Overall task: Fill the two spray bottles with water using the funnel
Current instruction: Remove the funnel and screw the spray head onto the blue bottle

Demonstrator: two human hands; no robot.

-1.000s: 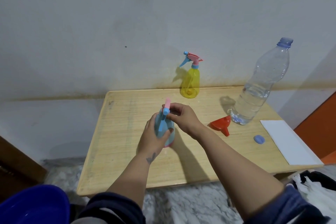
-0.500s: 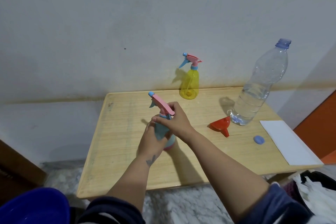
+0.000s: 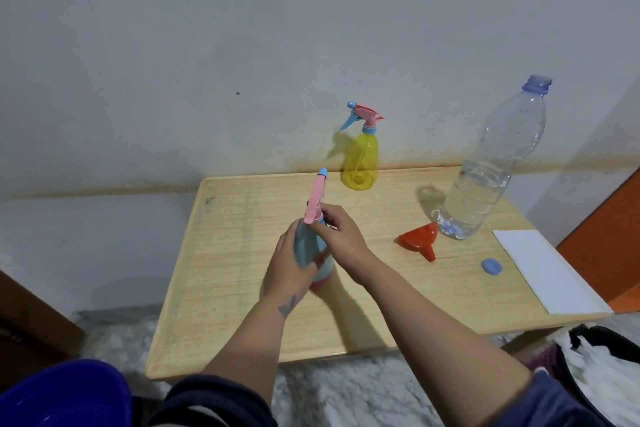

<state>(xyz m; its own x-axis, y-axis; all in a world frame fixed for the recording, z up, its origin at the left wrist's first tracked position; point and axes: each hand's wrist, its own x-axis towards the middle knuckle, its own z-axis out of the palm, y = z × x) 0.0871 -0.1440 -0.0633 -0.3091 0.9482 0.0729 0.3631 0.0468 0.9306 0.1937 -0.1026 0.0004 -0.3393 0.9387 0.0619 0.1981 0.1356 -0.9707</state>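
Observation:
A blue spray bottle [image 3: 309,248] with a pink base stands mid-table. My left hand [image 3: 287,263] grips its body. My right hand [image 3: 337,234] pinches the collar under its pink trigger head [image 3: 314,200], whose blue nozzle points away toward the wall. A yellow spray bottle [image 3: 360,163] with its head on stands at the table's back edge. The red funnel [image 3: 419,241] lies on its side to the right. Beside it stands a large clear water bottle [image 3: 491,170], uncapped and about half full. Its blue cap [image 3: 491,266] lies on the table.
The wooden table [image 3: 242,288] stands against a white wall. A white sheet [image 3: 543,270] lies at its right edge. A blue basin [image 3: 59,395] is at bottom left, a black bag with white contents [image 3: 602,364] at bottom right, and an orange panel [image 3: 609,239] at right.
The trigger head has turned on the blue bottle under my right hand, its nozzle swinging from leftward to pointing away at the wall. My left hand keeps its hold on the body.

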